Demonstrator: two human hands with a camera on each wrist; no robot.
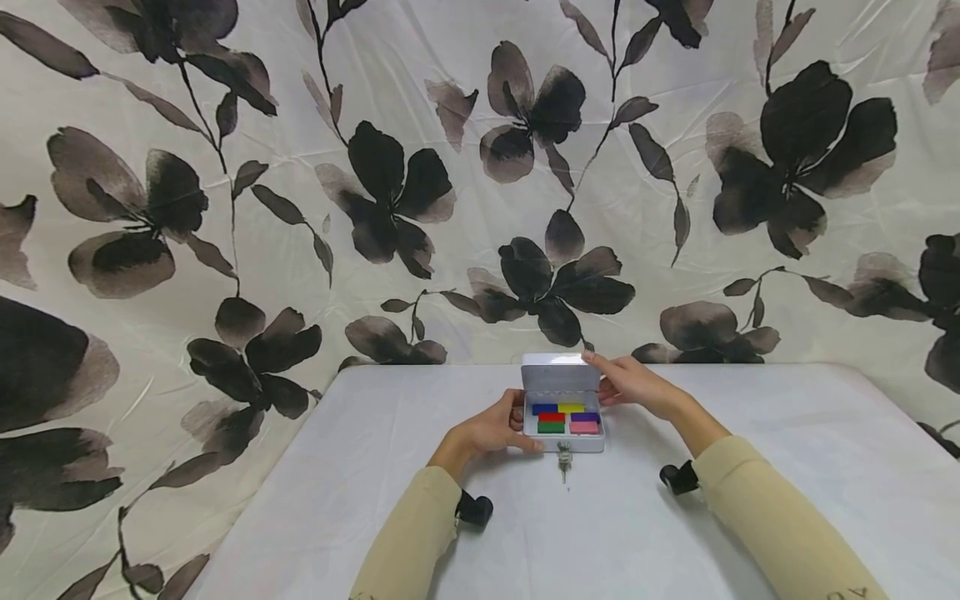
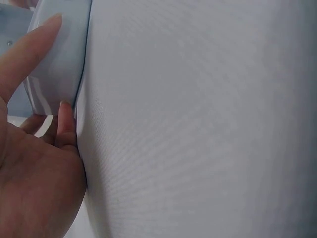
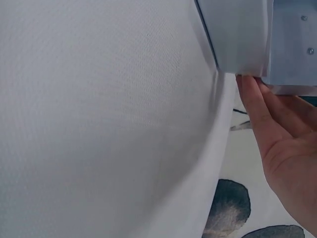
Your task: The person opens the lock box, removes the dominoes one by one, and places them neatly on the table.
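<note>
A small white metal lock box stands on the table with its lid raised. Keys hang from the lock at its front. Inside lie several coloured blocks in blue, yellow, red, green, purple and pink. My left hand grips the left end of the box, thumb along the front and fingers at the side, as the left wrist view of the hand also shows. At the right, my right hand holds the lid's edge, thumb on top; its fingers touch the box's right end.
A white cloth covers the table, whose far edge lies just behind the box. Beyond hangs a pale curtain with dark flowers. Black wrist cameras sit below both sleeves.
</note>
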